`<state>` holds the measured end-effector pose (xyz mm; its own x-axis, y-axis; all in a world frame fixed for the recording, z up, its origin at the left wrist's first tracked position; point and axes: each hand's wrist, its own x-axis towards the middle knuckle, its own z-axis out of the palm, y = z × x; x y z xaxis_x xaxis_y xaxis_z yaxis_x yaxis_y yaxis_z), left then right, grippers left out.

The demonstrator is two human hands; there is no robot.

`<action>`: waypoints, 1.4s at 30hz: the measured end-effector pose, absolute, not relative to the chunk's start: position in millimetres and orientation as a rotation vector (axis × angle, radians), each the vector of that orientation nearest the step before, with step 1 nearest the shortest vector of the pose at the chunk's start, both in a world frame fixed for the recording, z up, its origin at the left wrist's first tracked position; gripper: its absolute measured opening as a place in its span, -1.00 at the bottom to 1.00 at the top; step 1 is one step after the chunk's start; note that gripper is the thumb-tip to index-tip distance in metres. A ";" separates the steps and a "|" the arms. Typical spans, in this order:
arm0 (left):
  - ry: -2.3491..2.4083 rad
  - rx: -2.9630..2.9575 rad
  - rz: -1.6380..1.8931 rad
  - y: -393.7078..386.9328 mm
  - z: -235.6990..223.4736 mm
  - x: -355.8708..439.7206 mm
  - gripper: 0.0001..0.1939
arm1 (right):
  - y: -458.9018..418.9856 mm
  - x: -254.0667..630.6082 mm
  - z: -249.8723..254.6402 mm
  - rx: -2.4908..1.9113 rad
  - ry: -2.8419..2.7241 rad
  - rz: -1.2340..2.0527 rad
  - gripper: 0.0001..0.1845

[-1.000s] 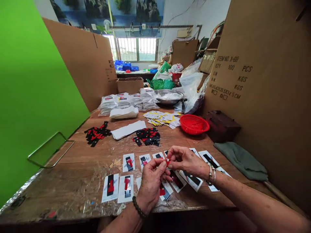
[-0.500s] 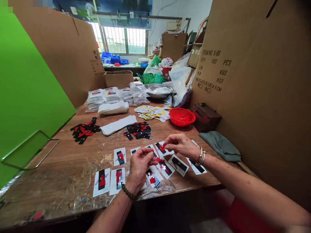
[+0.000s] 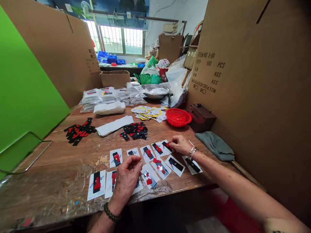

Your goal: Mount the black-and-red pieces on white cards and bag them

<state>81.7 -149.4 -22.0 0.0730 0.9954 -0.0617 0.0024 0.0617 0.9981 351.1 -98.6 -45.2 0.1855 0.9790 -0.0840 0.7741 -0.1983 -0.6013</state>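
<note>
My left hand (image 3: 126, 179) rests near the table's front edge with its fingers curled loosely over the white cards (image 3: 114, 158), and I cannot make out anything in it. My right hand (image 3: 179, 144) reaches forward and presses a small red piece (image 3: 168, 144) with pinched fingertips onto a card (image 3: 165, 147) in the far row. Two rows of white cards carrying black and red strips lie between and around my hands. One card (image 3: 175, 165) with a plain black strip lies below my right wrist.
Piles of black and red strips (image 3: 134, 130) (image 3: 78, 131) lie mid-table beside folded white sheets (image 3: 113, 125). A red basket (image 3: 178, 116), a brown box (image 3: 201, 117) and a grey cloth (image 3: 214, 145) sit at the right. Cardboard walls (image 3: 255, 81) flank the table; bagged stacks (image 3: 107, 95) stand behind.
My hands have parted. The right hand has gone forward and down to a card in the far row with the red piece; the left has dropped toward the table's front.
</note>
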 end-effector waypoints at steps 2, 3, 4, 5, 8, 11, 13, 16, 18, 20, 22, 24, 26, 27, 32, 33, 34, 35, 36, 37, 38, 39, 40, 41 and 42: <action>1.193 1.263 1.113 -152.0 -22.8 79.3 -0.72 | -97.1 348.8 -44.7 -2.064 -1.653 0.592 -0.92; 1.201 1.313 1.108 -153.2 -23.3 78.1 -0.74 | -98.2 347.0 -43.7 -2.075 -1.666 0.550 -0.94; 1.210 1.373 1.099 -154.4 -24.0 77.0 -0.76 | -100.7 344.4 -42.3 -2.077 -1.693 0.492 -0.97; 1.223 1.438 1.087 -155.4 -24.9 76.1 -0.78 | -104.5 340.9 -40.3 -2.064 -1.737 0.425 -0.99; 1.268 1.644 1.049 -158.2 -27.5 74.2 -0.83 | -120.8 325.5 -33.2 -1.940 -1.940 0.307 -0.94; 1.280 1.839 1.039 -161.0 -30.0 73.8 -0.87 | -135.7 306.9 -30.3 -1.838 -2.075 0.425 -0.93; 1.268 1.952 1.016 -163.7 -31.6 74.7 -0.87 | -140.8 297.1 -33.3 -1.814 -2.086 0.483 -0.96; 1.247 2.136 0.902 -169.9 -32.5 79.3 -0.85 | -140.8 288.7 -41.3 -1.782 -2.067 0.489 -0.96; 1.197 2.290 0.782 -174.5 -31.8 85.3 -0.82 | -137.9 286.3 -45.2 -1.774 -2.070 0.483 -0.97; 1.128 2.446 0.663 -178.1 -31.1 93.2 -0.79 | -134.3 284.9 -46.0 -1.791 -2.085 0.483 -0.97; 1.072 2.562 0.577 -179.5 -31.3 101.3 -0.78 | -130.8 283.2 -44.0 -1.821 -2.108 0.499 -0.96; 1.039 2.628 0.522 -178.7 -32.7 107.6 -0.76 | -127.5 280.9 -39.9 -1.866 -2.133 0.513 -0.95; 1.026 2.663 0.476 -176.6 -34.5 111.3 -0.78 | -124.3 277.8 -34.7 -1.923 -2.168 0.527 -0.93; 1.026 2.678 0.458 -175.5 -35.1 112.2 -0.79 | -122.9 275.9 -31.9 -1.949 -2.185 0.533 -0.92; 1.037 2.737 0.421 -173.5 -34.8 111.2 -0.81 | -119.6 266.5 -18.8 -2.036 -2.213 0.552 -0.85; 1.038 2.746 0.417 -173.6 -34.6 110.7 -0.81 | -119.6 265.1 -17.1 -2.048 -2.214 0.553 -0.85; 1.036 2.755 0.415 -173.9 -34.4 110.3 -0.81 | -119.7 264.0 -15.8 -2.057 -2.216 0.556 -0.85; 1.033 2.762 0.416 -174.1 -34.3 110.0 -0.82 | -119.7 263.1 -15.0 -2.064 -2.219 0.558 -0.86; 1.031 2.768 0.421 -174.3 -34.4 109.7 -0.82 | -119.6 262.5 -14.7 -2.069 -2.220 0.562 -0.88; 1.029 2.773 0.426 -174.4 -34.5 109.5 -0.82 | -119.4 262.1 -14.9 -2.075 -2.220 0.565 -0.89; 1.029 2.776 0.430 -174.5 -34.7 109.5 -0.83 | -119.1 261.7 -15.5 -2.080 -2.218 0.570 -0.90; 1.028 2.779 0.431 -174.4 -34.9 109.4 -0.83 | -118.7 261.4 -16.4 -2.083 -2.215 0.575 -0.91; 1.027 2.781 0.430 -174.3 -35.0 109.5 -0.84 | -118.2 261.0 -17.5 -2.082 -2.211 0.580 -0.91; 1.026 2.783 0.428 -174.1 -35.1 109.5 -0.84 | -117.7 260.6 -18.6 -2.076 -2.208 0.587 -0.91; 1.025 2.784 0.425 -173.8 -35.1 109.6 -0.84 | -117.2 260.2 -19.7 -2.065 -2.204 0.594 -0.92</action>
